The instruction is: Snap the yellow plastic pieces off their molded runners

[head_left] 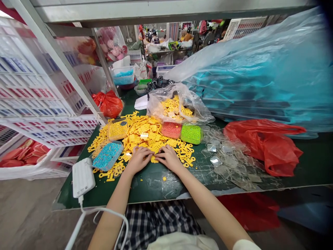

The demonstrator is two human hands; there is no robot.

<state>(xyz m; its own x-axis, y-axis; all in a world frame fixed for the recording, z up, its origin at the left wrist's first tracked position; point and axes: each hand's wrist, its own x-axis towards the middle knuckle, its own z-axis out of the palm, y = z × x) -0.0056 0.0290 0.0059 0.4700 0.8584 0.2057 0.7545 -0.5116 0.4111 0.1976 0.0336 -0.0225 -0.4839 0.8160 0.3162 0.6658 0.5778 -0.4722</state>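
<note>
My left hand (pixel 140 159) and my right hand (pixel 169 158) rest close together at the front of a heap of yellow plastic pieces (pixel 142 130). The fingers of both are bent in a pinch, and their tips nearly meet around a small yellow plastic piece (pixel 154 159), partly covered by the fingers. Around the heap sit clear boxes of tiny beads: blue beads (pixel 108 155), yellow beads (pixel 118 130), red beads (pixel 171 130) and green beads (pixel 191 134). Behind them, a clear plastic bag (pixel 179 104) holds more yellow pieces.
A white power bank (pixel 83 177) with a cable lies at the table's left edge. On the right are clear flat pieces (pixel 229 159), a red plastic bag (pixel 267 144) and a large bag of blue material (pixel 260 83). White crates (pixel 52 90) stand left, beside a metal post (pixel 62 66).
</note>
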